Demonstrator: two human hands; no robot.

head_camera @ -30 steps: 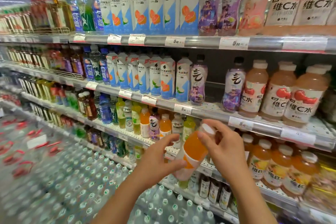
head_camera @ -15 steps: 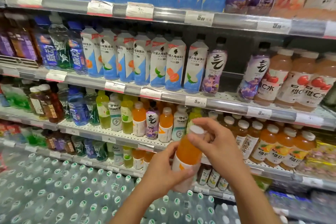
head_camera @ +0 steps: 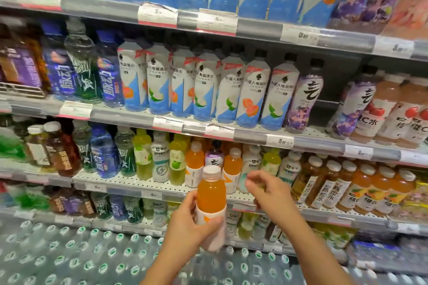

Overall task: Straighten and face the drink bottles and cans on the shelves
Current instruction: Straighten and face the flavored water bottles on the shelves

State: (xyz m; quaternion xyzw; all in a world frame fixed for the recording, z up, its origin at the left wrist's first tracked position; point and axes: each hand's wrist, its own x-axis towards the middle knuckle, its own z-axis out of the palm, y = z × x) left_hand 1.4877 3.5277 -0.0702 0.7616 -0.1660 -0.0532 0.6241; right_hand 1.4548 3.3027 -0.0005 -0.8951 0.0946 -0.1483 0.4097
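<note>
— Gripping the orange bottle around its lower label, the left hand is wrapping fingers and thumb tight on the white band, and the bottle is standing upright in front of the shelves, white cap on top.

— And the right hand?

— It is hovering just to the right of the bottle's shoulder, not touching it. Fingers are curled loosely, thumb and forefinger apart, nothing between them.

— Where is the bottle sitting relative to the stock?

— It is being held out in the air, just below and in front of the shelf edge that is running behind the left hand's knuckles. Directly beyond the cap, two matching orange bottles are standing on that shelf with a purple-labelled bottle between them.

— Anything to the right of the free hand?

— A row of amber juice bottles with white caps is lining that same shelf, labels facing outward. Above both hands, blue-and-white bottles are filling the next shelf up, standing shoulder to shoulder.

— And below the wrists?

— Packs of water bottles with green-marked caps are spreading out underneath the forearms; detail there is blurring.
</note>
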